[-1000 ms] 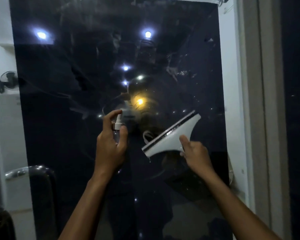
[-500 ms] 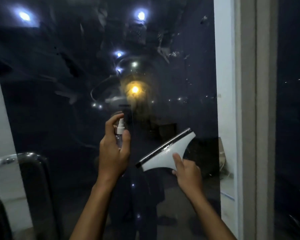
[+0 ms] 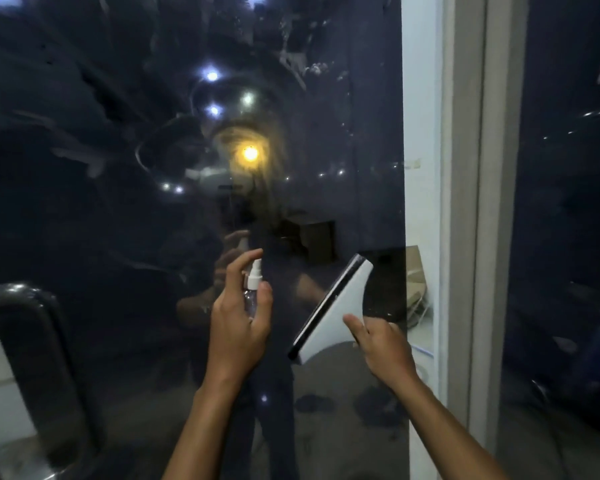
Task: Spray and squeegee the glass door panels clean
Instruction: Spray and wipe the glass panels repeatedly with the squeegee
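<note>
**Hands at the glass panel**

Our left hand (image 3: 238, 327) grips a small spray bottle (image 3: 251, 289), forefinger curled over its white nozzle, which points at the dark glass (image 3: 101, 168). Our right hand (image 3: 383, 344) pinches the squeegee (image 3: 333, 313) by its handle; its black blade tilts steeply, near the panel's right edge beside the frame (image 3: 465, 202). A door handle (image 3: 32, 306) shows lower left.

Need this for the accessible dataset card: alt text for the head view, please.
A person's left hand grips a small clear spray bottle with a white nozzle, forefinger on top, aimed at a dark smeared glass door panel. The right hand holds a white squeegee with a black rubber blade tilted beside it. A curved metal door handle shows at lower left.
</note>
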### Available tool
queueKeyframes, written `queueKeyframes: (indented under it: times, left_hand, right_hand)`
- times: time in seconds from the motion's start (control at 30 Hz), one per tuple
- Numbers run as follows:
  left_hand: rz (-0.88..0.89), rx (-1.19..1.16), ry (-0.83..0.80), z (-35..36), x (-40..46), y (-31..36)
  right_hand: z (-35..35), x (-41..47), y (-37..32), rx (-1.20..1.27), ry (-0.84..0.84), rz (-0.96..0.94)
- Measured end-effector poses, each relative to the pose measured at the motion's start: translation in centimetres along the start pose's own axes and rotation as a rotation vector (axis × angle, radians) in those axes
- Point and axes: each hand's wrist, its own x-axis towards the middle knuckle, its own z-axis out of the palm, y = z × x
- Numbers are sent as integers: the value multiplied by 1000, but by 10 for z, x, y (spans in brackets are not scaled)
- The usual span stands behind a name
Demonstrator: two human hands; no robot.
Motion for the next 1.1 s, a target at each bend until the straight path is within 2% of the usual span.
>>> queueKeyframes:
  times: [0.23, 0.33, 0.43, 0.67, 0.87, 0.97, 1.1]
  left_hand:
    - [-51, -55, 28, 31, -17, 9]
    - [-79, -64, 8, 50, -28, 10]
    - [-103, -59, -37, 56, -43, 6]
    - [-122, -26, -44, 68, -53, 0]
    - [-106, -24, -52, 82, -49, 4]
    - [-103, -13, -48, 77, -46, -1]
    - [-82, -10, -36, 82, -36, -2]
  right_hand:
    - [-15, 27, -50, -316, 7, -246]
    - [-25, 26, -10, -399, -91, -215]
    - [-55, 34, 38, -458, -115, -203]
    - [-78, 58, 25, -665, -8, -494]
    - [-89, 66, 69, -642, -27, -380]
    - [-105, 72, 75, -655, -1, -423]
    - [-107, 92, 33, -377, 36, -376]
